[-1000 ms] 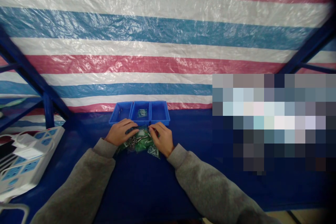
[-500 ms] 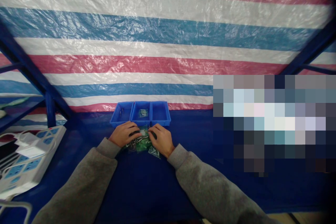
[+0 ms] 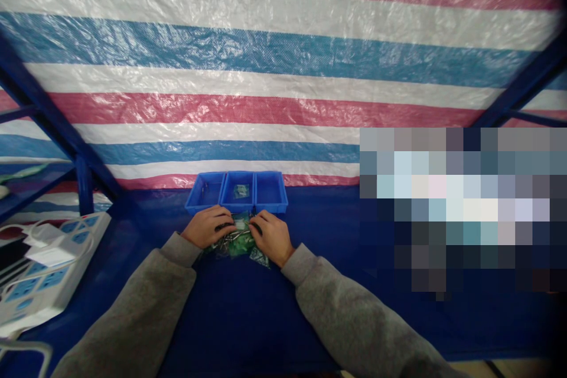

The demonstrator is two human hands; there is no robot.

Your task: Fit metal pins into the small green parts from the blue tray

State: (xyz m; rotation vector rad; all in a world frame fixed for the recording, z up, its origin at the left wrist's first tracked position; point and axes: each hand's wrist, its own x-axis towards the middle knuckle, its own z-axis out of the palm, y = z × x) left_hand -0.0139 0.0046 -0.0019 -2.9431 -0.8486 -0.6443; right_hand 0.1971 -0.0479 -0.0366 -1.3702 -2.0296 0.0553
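Note:
My left hand lies at the left side of a pile of small clear and green plastic bags and thin metal pieces. Its thumb and fingers are apart, with a dark gap between them. At the right side of the pile, my right hand has thumb and fingertips drawn close together at the bags; whatever is between them is hidden. Below that hand lies a small clear bag with silvery contents. Just behind both hands stands a blue three-compartment tray.
A few tiny pieces lie in the tray's left compartment, a small bag in its middle one. White power strips with plugs and cables occupy the left side. A striped sheet hangs behind the blue table. The right side is blurred out.
Both hands have shifted very slightly to the left over the pile. The tray and bags look the same.

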